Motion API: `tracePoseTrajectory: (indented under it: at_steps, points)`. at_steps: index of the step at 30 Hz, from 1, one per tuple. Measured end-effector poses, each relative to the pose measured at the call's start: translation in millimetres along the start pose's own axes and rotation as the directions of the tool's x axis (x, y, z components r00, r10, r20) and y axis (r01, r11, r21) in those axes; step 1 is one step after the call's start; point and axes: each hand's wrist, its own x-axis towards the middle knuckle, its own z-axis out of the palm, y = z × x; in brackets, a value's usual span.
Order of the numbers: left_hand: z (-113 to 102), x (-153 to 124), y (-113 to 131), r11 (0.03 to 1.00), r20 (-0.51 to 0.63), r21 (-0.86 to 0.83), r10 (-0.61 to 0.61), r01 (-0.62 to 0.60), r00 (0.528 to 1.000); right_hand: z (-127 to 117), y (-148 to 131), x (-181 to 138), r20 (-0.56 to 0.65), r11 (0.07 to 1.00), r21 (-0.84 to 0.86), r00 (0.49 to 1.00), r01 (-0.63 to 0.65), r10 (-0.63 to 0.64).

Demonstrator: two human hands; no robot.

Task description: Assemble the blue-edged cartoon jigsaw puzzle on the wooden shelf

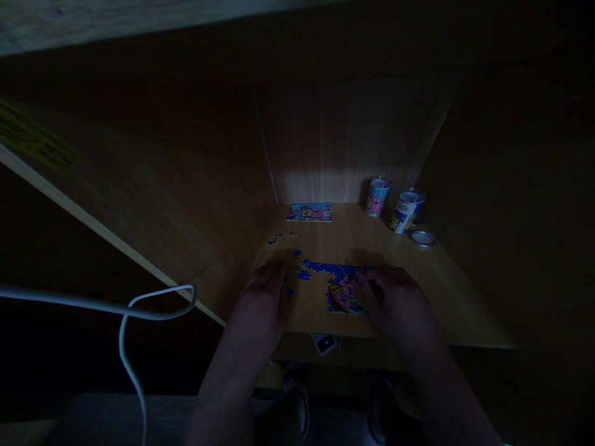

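Observation:
A partly assembled jigsaw puzzle (pixel 341 291) with a blue border and a pink cartoon figure lies near the front of the wooden shelf. My right hand (pixel 395 297) rests over its right side, thumb and fingers bent together against the pieces; whatever lies between the fingertips is hidden. Loose blue and yellow puzzle pieces (pixel 304 272) are scattered left of the joined part. Beside them is my left hand (pixel 267 288), its fingers loosely curved and the thumb a little apart, with nothing visible in it. Dim light blurs both hands' fingertips.
A finished-looking cartoon picture (pixel 309 212) lies at the back left. More pieces (pixel 276 239) are in front of it. Two printed cans (pixel 377 197) stand at the back right, with a round lid (pixel 423 239) nearby. Wooden walls enclose the shelf; a white cable (pixel 134 310) hangs at left.

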Motion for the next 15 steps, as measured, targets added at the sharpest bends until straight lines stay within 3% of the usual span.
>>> tracePoseTrajectory:
  at_steps: [4, 10, 15]
  points:
    - [11.9, 0.1, 3.9, 0.998, 0.002, -0.012, 0.067, -0.067, 0.998, 1.0, 0.8, 0.3, 0.001, 1.000, -0.017, 1.000, 0.003, -0.003]
    - [17.5, -0.1, -3.9, 0.998, -0.080, 0.056, -0.010, 0.014, 0.997, -1.8, -3.1, 0.4, 0.002, 1.000, -0.013, 1.000, -0.005, 0.005]
    - [15.3, 9.8, 8.5, 0.996, -0.101, -0.069, 0.053, -0.061, 0.993, -2.0, -3.3, 0.3, 0.015, 1.000, -0.017, 1.000, -0.016, 0.016]
